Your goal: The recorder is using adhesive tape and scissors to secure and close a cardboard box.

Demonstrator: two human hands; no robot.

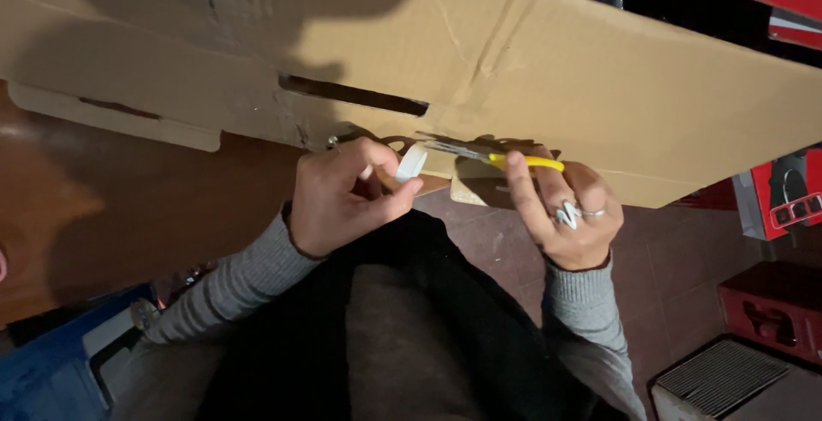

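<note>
Down in the lower left corner of the frame I can see a blue crate [43, 378], mostly in shadow. Above it, a big cardboard box [548, 70] stretches across the whole upper half of the frame, with a long dark slot cut into it near the centre and a flap hanging at the upper left. Just left of centre, my left hand [347, 198] is curled closed, thumb and fingers pinching a roll of white tape [412, 163] that sits right against the lower edge of the cardboard. A grey sleeve runs from that wrist down toward the lower left. Between the two hands, a small torn piece of cardboard pokes out under the box edge. Right of centre, my right hand [569, 211] is gripping a pair of yellow-handled scissors [492, 155]; the fingers are closed around the handle, and the blades point left toward the tape, lying along the cardboard's lower edge. I can make out rings on two fingers of that hand. Further right, red crates [775, 310] stand on the tiled floor [676, 258], and a white grille-topped box [728, 382] fills the lower right corner.
</note>
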